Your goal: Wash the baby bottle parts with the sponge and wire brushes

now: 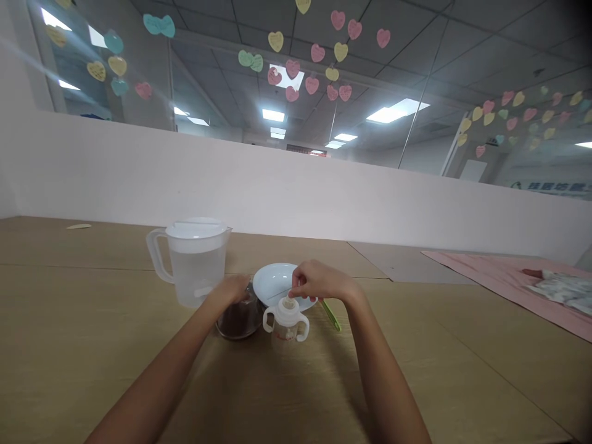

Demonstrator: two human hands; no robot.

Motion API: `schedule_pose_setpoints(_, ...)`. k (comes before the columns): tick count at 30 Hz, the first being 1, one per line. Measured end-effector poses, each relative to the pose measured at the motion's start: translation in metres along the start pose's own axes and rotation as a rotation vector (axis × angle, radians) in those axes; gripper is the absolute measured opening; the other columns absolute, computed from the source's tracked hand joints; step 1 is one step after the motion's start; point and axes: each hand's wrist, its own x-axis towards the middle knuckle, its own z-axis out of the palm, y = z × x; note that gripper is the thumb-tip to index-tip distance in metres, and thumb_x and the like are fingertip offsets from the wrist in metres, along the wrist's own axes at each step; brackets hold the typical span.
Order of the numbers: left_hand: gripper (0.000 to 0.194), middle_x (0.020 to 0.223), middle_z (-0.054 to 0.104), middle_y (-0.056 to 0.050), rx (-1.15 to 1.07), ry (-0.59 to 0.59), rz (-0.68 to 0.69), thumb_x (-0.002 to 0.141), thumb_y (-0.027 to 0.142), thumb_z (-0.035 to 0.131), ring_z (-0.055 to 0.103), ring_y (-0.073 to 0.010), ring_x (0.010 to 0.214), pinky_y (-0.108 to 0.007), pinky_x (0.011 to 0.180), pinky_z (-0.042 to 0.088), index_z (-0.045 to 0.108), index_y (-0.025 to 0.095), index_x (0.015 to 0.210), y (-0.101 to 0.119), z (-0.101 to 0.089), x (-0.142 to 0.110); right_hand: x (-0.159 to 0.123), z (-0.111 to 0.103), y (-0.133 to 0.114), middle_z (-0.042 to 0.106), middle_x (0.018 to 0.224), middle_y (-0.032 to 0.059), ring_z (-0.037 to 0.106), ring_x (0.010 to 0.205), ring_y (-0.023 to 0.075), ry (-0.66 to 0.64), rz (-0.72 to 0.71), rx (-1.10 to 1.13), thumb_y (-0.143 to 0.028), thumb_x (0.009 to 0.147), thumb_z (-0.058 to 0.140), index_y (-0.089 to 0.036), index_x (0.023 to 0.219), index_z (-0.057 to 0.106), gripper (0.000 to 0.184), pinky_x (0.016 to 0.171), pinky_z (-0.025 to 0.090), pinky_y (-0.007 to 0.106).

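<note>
A baby bottle with a white collar and two white side handles stands upright on the table. My right hand reaches down from above, its fingers pinched at the tip of the bottle's teat. A thin line shows beside those fingertips; I cannot tell what it is. To the left, my left hand is closed at the rim of a dark see-through glass pot, partly covering it. Behind the bottle sits a white bowl, partly hidden by my right hand. A green handle sticks out at the bowl's right.
A lidded clear plastic pitcher with liquid stands behind my left hand. Far right, a pink cloth carries a pale patterned bundle. At the back left lies a small flat pale piece. A white low wall bounds the wooden table.
</note>
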Motion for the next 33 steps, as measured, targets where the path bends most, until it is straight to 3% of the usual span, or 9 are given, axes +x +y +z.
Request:
schedule_pose_setpoints(3, 0.036, 0.098, 0.061, -0.022, 0.109, 0.058, -0.145, 0.063, 0.026, 0.061, 0.056, -0.0370, 0.090, -0.042, 0.073, 0.041, 0.058, 0.010, 0.095, 0.002, -0.018, -0.006, -0.003, -0.003, -0.001, 0.056, 0.058, 0.0006, 0.051, 0.045, 0.0087, 0.021, -0.008, 0.016, -0.030, 0.070, 0.060, -0.014, 0.065, 0.054, 0.018, 0.035, 0.038, 0.017)
schedule_pose_setpoints(6, 0.042, 0.113, 0.055, -0.020, 0.144, 0.152, -0.135, 0.071, 0.030, 0.054, 0.051, -0.0336, 0.101, -0.040, 0.081, 0.039, 0.052, 0.013, 0.110, 0.017, -0.048, -0.026, -0.007, -0.007, 0.001, 0.058, 0.059, 0.0013, 0.051, 0.047, 0.0079, 0.103, -0.067, 0.022, -0.024, 0.074, 0.056, -0.013, 0.066, 0.056, 0.013, 0.038, 0.038, 0.016)
schedule_pose_setpoints(9, 0.050, 0.128, 0.047, -0.009, 0.022, 0.294, 0.125, 0.079, 0.041, 0.043, 0.045, -0.0260, 0.112, -0.034, 0.091, 0.035, 0.040, 0.021, 0.125, 0.046, -0.071, -0.053, -0.012, -0.011, 0.003, 0.059, 0.060, 0.0018, 0.053, 0.049, 0.0080, 0.179, -0.097, 0.033, -0.019, 0.078, 0.050, -0.012, 0.071, 0.058, 0.013, 0.040, 0.039, 0.016)
schedule_pose_setpoints(11, 0.053, 0.133, 0.042, -0.004, -0.065, 0.250, 0.229, 0.081, 0.045, 0.039, 0.043, -0.0236, 0.115, -0.032, 0.092, 0.035, 0.035, 0.024, 0.129, 0.066, -0.076, -0.067, -0.017, -0.013, 0.004, 0.060, 0.064, 0.0022, 0.055, 0.051, 0.0084, 0.192, -0.101, 0.045, -0.019, 0.080, 0.046, -0.013, 0.080, 0.061, 0.015, 0.041, 0.040, 0.016)
schedule_pose_setpoints(14, 0.057, 0.131, 0.044, -0.003, -0.131, 0.165, 0.315, 0.080, 0.045, 0.043, 0.045, -0.0214, 0.112, -0.029, 0.090, 0.036, 0.031, 0.025, 0.132, 0.085, -0.071, -0.075, -0.024, -0.015, 0.003, 0.062, 0.071, 0.0027, 0.056, 0.054, 0.0088, 0.185, -0.087, 0.030, -0.022, 0.079, 0.050, -0.014, 0.099, 0.060, 0.024, 0.043, 0.041, 0.017)
schedule_pose_setpoints(18, 0.061, 0.118, 0.053, -0.005, -0.153, 0.111, 0.301, 0.074, 0.044, 0.052, 0.050, -0.0217, 0.103, -0.029, 0.083, 0.038, 0.034, 0.023, 0.128, 0.090, -0.060, -0.067, -0.027, -0.015, 0.000, 0.064, 0.083, 0.0033, 0.055, 0.054, 0.0088, 0.145, -0.093, -0.038, -0.029, 0.071, 0.062, -0.017, 0.112, 0.055, 0.044, 0.045, 0.041, 0.019)
schedule_pose_setpoints(23, 0.066, 0.112, 0.055, -0.005, -0.158, 0.038, 0.280, 0.070, 0.039, 0.057, 0.052, -0.0213, 0.098, -0.027, 0.076, 0.039, 0.030, 0.022, 0.128, 0.088, -0.056, -0.062, -0.020, -0.011, -0.004, 0.064, 0.083, 0.0031, 0.057, 0.061, 0.0110, 0.085, -0.082, -0.100, -0.034, 0.064, 0.069, -0.016, 0.106, 0.058, 0.047, 0.049, 0.042, 0.019)
schedule_pose_setpoints(28, 0.064, 0.101, 0.058, -0.003, -0.150, -0.024, 0.293, 0.069, 0.038, 0.057, 0.055, -0.0199, 0.087, -0.025, 0.065, 0.039, 0.031, 0.024, 0.125, 0.090, -0.055, -0.060, -0.011, -0.007, 0.000, 0.064, 0.082, 0.0028, 0.054, 0.048, 0.0080, -0.001, -0.018, -0.051, -0.032, 0.062, 0.070, -0.015, 0.104, 0.057, 0.047, 0.041, 0.040, 0.018)
schedule_pose_setpoints(33, 0.063, 0.103, 0.058, -0.003, -0.136, -0.057, 0.303, 0.068, 0.037, 0.057, 0.054, -0.0198, 0.090, -0.024, 0.067, 0.039, 0.033, 0.024, 0.124, 0.088, -0.051, -0.057, -0.006, -0.004, 0.005, 0.063, 0.082, 0.0046, 0.056, 0.051, 0.0099, -0.028, 0.004, -0.017, -0.029, 0.061, 0.070, -0.014, 0.099, 0.057, 0.043, 0.039, 0.042, 0.018)
